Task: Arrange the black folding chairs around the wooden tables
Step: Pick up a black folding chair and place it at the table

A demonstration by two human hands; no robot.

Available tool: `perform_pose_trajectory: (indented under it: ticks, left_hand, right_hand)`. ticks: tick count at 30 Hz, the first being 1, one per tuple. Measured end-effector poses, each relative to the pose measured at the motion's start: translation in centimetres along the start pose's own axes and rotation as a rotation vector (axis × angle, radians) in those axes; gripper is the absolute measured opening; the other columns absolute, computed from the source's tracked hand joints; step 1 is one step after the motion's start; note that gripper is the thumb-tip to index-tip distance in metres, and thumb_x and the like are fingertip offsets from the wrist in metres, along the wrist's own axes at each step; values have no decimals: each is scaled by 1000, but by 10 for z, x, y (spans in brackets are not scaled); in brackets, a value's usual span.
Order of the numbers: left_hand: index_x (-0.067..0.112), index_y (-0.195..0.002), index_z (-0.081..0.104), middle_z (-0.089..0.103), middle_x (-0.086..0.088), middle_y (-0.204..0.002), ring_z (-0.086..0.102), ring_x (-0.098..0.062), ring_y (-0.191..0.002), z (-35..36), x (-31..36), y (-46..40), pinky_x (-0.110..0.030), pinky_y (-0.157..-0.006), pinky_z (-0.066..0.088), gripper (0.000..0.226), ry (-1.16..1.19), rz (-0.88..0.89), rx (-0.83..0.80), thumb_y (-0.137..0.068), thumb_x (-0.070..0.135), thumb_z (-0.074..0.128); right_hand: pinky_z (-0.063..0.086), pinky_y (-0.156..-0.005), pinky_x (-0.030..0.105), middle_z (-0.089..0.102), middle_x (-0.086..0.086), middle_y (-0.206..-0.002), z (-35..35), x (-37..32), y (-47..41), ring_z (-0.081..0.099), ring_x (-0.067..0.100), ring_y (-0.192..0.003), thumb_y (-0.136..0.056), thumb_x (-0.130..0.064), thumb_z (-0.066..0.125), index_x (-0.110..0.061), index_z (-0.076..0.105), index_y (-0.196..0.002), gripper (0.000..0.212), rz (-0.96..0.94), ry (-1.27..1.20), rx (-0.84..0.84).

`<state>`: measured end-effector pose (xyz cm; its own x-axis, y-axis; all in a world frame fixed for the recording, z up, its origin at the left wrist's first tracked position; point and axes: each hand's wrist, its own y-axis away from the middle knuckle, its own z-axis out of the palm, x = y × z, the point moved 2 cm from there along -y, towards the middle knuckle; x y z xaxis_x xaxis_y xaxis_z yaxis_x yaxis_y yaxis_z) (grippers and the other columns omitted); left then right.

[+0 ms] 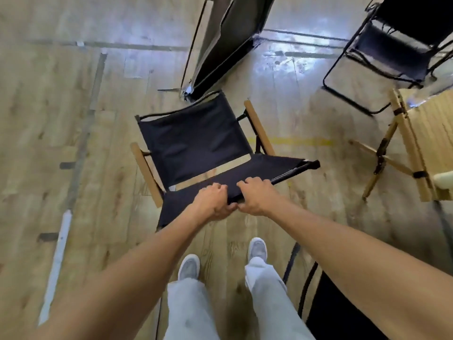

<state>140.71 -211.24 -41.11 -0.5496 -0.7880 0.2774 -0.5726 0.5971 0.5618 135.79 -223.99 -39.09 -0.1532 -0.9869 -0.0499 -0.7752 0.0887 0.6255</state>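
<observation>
On the wood-look floor, below the camera: the black folding chair (196, 148) is standing unfolded, its seat facing away from the person and its backrest top nearest them.
Left hand: the left hand (212, 203) is curling over the near top edge of the backrest fabric, fingers wrapped round the rail beneath.
Right hand: the right hand (255, 196) is gripping the same edge just beside the left, the two nearly touching.
Position relative to target: the wooden table (426, 143) is standing to the right, well apart from the held chair; a second black chair (392, 52) is sitting beyond the table's far corner.
Weight (a judgement): the thin tube frame and cloth panels are suggesting a light load, liftable by two hands.
Stiffness: the fabric is looking soft and will probably sag or bunch, so the rail under it is the sounder hold.
Alternative hold: the wooden armrests (258, 130) are offering rigid, non-slippery grips on either side (spreading the hands wider would likely steady any swing).
Hazard: the folding joints may be closing on themselves if the chair is being lifted by the back alone.
Hidden: the chair's legs and feet are lying under the seat, out of sight.
Cut off: the table is running past the right edge; a dark folded object (220, 45) at top centre is too blurred to identify.
</observation>
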Motion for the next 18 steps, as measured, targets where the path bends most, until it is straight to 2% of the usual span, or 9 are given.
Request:
perform_pose_trajectory:
  ticks: [5, 9, 12, 14, 18]
  left_hand:
    - [12, -117, 52, 58, -9, -120, 57, -29, -107, 39, 0, -26, -40, -89, 47, 45, 49, -90, -31, -86, 44, 57]
    - [14, -117, 50, 59, -6, -116, 58, -27, -104, 58, 2, -23, -39, -87, 49, 35, 79, -148, 20, -88, 34, 54]
    - [14, -121, 46, 58, -4, -115, 57, -25, -104, 61, 10, -17, -35, -80, 45, 33, 75, -164, 73, -90, 23, 51]
    - [13, -129, 42, 57, -5, -119, 56, -25, -105, 61, 14, -11, -35, -81, 44, 39, 46, -185, 93, -90, 18, 50]
    - [6, -148, 24, 47, -9, -138, 48, -26, -121, 70, 22, 1, -37, -98, 42, 62, 5, -201, 86, -92, 16, 48]
  right_hand:
    - [34, -103, 46, 54, 7, -129, 32, 30, -35, 49, 30, -121, -89, -34, 57, -20, 47, -131, 46, -132, 139, -52]
    - [33, -106, 45, 53, 7, -134, 37, 43, -38, 47, 29, -125, -92, -29, 56, -19, 44, -136, 47, -178, 175, -56]
    - [30, -109, 44, 48, 7, -139, 42, 44, -31, 44, 28, -129, -93, -27, 58, -17, 36, -144, 56, -200, 229, -39]
    - [29, -111, 45, 45, 8, -143, 43, 44, -26, 40, 29, -133, -93, -27, 57, -15, 33, -147, 59, -207, 229, -22]
    - [23, -116, 47, 32, 12, -155, 53, 45, -13, 29, 32, -142, -94, -27, 57, -12, 22, -153, 70, -220, 239, 6]
